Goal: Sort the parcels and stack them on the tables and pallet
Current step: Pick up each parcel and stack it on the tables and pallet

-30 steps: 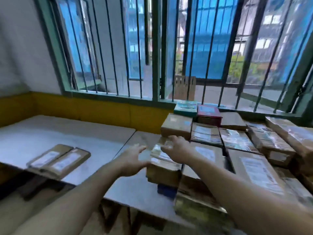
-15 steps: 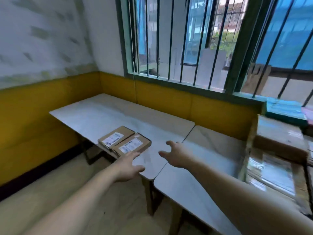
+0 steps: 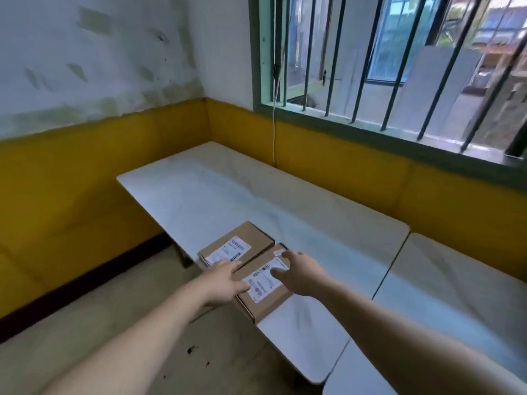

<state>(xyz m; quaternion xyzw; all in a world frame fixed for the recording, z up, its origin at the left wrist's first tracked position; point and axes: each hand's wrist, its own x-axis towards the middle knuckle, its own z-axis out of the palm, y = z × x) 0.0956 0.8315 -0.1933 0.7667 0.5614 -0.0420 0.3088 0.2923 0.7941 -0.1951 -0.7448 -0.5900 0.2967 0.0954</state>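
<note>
L hand (image 3: 225, 283) & R hand (image 3: 302, 276) spread over near parcel (image 3: 269, 305), 2nd parcel (image 3: 238, 245) alongside, table (image 3: 256, 195) edge.

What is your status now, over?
Left hand open, fingers at the seam between far parcel and near parcel. Right hand open, spread over near parcel. Both flat on table edge. Nothing blocking.

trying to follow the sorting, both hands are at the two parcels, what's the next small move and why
Probably close both hands on the nearer parcel: the left hand lies at its left edge, the right hand over its label, fingers straight, gripping nothing yet.
</note>
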